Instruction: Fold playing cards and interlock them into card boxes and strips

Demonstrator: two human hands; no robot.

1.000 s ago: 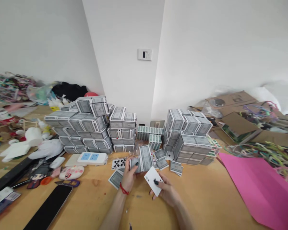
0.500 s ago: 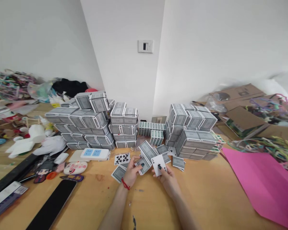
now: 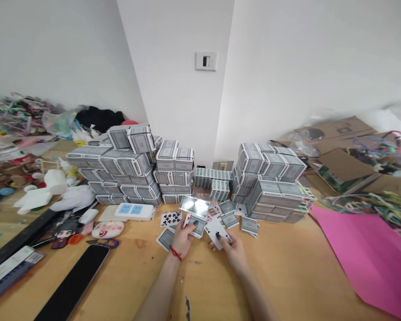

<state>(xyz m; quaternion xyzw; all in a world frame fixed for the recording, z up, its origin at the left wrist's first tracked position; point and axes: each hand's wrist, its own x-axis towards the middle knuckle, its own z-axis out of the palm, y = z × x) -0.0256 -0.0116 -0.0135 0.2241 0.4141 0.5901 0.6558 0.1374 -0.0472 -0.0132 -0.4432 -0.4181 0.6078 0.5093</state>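
Note:
My left hand (image 3: 183, 240), with a red string at the wrist, is closed on playing cards (image 3: 198, 228), the thumb pressing on a grey patterned back. Just beyond them a card (image 3: 194, 206) catches bright glare; whether it is part of the held group I cannot tell. In my right hand (image 3: 234, 250) an ace of clubs (image 3: 216, 228) faces up, pinched under the thumb. A colourful face card (image 3: 214, 211) shows between the hands, farther back. A clubs card (image 3: 171, 219) and a face-down card (image 3: 165, 238) lie left of my left hand.
Folded-card blocks are stacked high on the left (image 3: 120, 165) and right (image 3: 274, 191). Small green-edged blocks (image 3: 219, 190) stand between. More loose cards (image 3: 249, 225) lie at right. A phone (image 3: 73, 285), a power strip (image 3: 135, 211) and pink paper (image 3: 364, 258) are around.
The cards in my left hand have tilted, and one beyond them now glares. The ace in my right hand has turned and shifted slightly left. A colourful face card has come into sight.

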